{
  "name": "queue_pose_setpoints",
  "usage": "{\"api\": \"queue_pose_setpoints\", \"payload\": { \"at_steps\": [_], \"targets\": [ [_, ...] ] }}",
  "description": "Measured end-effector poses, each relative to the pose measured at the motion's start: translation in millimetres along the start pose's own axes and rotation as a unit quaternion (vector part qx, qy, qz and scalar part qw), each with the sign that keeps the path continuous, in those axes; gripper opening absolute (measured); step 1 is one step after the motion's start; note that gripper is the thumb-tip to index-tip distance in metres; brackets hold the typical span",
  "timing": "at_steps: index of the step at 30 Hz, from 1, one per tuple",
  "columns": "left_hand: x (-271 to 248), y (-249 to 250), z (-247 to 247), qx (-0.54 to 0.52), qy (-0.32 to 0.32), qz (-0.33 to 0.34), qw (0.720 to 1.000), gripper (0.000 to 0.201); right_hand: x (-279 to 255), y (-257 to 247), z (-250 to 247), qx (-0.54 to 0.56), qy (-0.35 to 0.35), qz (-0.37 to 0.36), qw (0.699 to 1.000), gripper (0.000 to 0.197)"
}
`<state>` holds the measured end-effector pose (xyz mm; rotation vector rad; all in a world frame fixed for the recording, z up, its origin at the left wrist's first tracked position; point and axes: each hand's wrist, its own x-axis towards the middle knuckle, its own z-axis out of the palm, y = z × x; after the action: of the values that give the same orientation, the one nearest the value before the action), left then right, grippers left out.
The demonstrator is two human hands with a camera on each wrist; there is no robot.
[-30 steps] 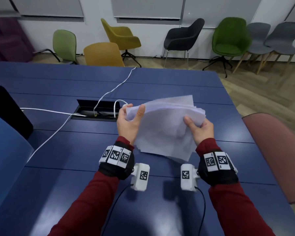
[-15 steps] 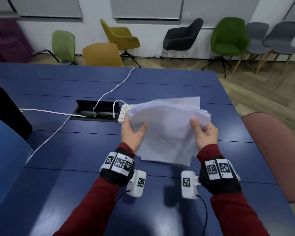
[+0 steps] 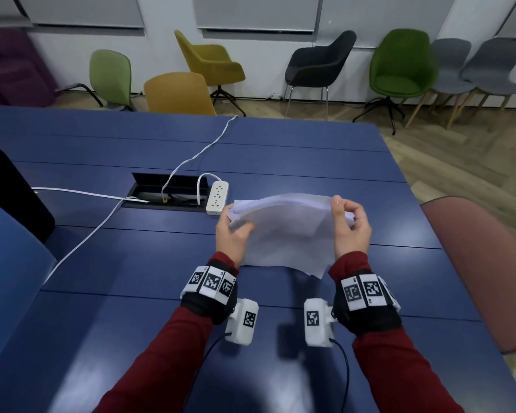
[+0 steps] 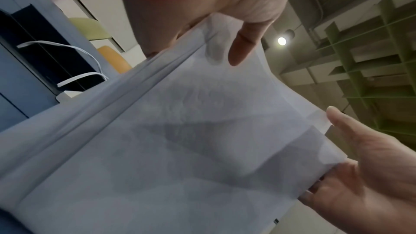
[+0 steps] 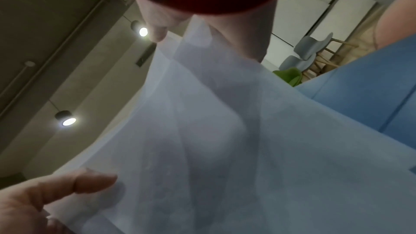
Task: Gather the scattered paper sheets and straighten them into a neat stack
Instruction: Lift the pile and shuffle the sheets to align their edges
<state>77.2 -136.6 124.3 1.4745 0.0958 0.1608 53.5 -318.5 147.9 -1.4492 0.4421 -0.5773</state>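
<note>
A bundle of several white paper sheets (image 3: 283, 231) stands bowed over the blue table (image 3: 125, 263), its lower edge uneven and near the tabletop. My left hand (image 3: 236, 225) grips the bundle's left side, thumb on the near face. My right hand (image 3: 343, 213) pinches the top right corner. The left wrist view shows the sheets (image 4: 191, 131) from below, the left thumb (image 4: 243, 47) lying on them and the right hand (image 4: 364, 157) at the far edge. In the right wrist view the paper (image 5: 225, 149) fills the frame, with the left hand (image 5: 45, 193) at its lower left.
A white power strip (image 3: 217, 196) lies just behind the left hand beside an open cable hatch (image 3: 167, 192), with white cables (image 3: 191, 156) running across the table. A pink-brown chair back (image 3: 483, 263) stands at the right edge and a blue chair (image 3: 9, 263) at the left.
Both hands have brought the bundle down and nearer the table, tipping it more upright. The right hand has slid up to the top right corner and the left hand has regripped lower.
</note>
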Motion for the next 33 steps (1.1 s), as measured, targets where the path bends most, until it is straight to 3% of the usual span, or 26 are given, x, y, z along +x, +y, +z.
{"api": "queue_pose_setpoints", "payload": {
  "at_steps": [3, 9, 11, 14, 16, 18, 19, 21, 24, 27, 30, 33],
  "targets": [
    [4.9, 1.2, -1.2, -0.001, -0.007, 0.001, 1.0, 0.022, 6.3, -5.1, 5.2, 0.011, 0.018, 0.0, 1.0, 0.021],
    [12.8, 1.1, -5.1, 0.024, -0.057, -0.005, 0.998, 0.058, 15.1, -0.1, 10.3, -0.007, 0.031, -0.025, 0.999, 0.022],
    [16.2, 0.4, -5.8, 0.018, -0.055, -0.003, 0.998, 0.059, 18.2, 5.6, 8.7, -0.004, 0.054, -0.036, 0.998, 0.021],
    [17.6, -0.7, -3.5, -0.012, -0.037, -0.008, 0.999, 0.046, 20.7, 10.6, 8.4, 0.041, 0.072, -0.024, 0.996, 0.021],
    [16.7, -2.2, -1.0, 0.002, -0.03, -0.008, 1.0, 0.034, 20.9, 11.3, 8.6, 0.054, 0.045, -0.013, 0.997, 0.019],
    [19.1, -4.3, -0.6, 0.027, -0.02, -0.011, 0.999, 0.038, 20.8, 12.9, 5.5, 0.026, -0.013, 0.0, 1.0, 0.007],
    [18.7, -2.1, -0.5, 0.028, -0.024, -0.026, 0.999, 0.049, 20.5, 16.3, 2.5, 0.003, -0.051, 0.01, 0.999, 0.012],
    [18.9, -1.3, -1.6, 0.033, -0.048, -0.067, 0.996, 0.067, 20.6, 28.5, -6.5, -0.038, -0.116, 0.029, 0.992, 0.04],
    [19.6, -6.7, -5.2, 0.043, -0.089, -0.075, 0.992, 0.053, 20.8, 42.4, -21.5, -0.051, -0.128, 0.057, 0.989, 0.059],
    [15.7, -5.9, -5.6, 0.072, -0.11, -0.052, 0.99, 0.022, 23.1, 47.2, -27.9, -0.081, -0.126, 0.07, 0.986, 0.038],
    [16.0, -5.6, -3.3, 0.076, -0.097, -0.032, 0.992, 0.023, 25.1, 37.2, -29.2, -0.061, -0.124, 0.064, 0.988, 0.017],
    [9.7, 4.3, 3.1, 0.059, -0.082, -0.013, 0.995, 0.036, 24.9, 22.7, -34.0, -0.003, -0.12, 0.05, 0.991, 0.024]
  ]
}}
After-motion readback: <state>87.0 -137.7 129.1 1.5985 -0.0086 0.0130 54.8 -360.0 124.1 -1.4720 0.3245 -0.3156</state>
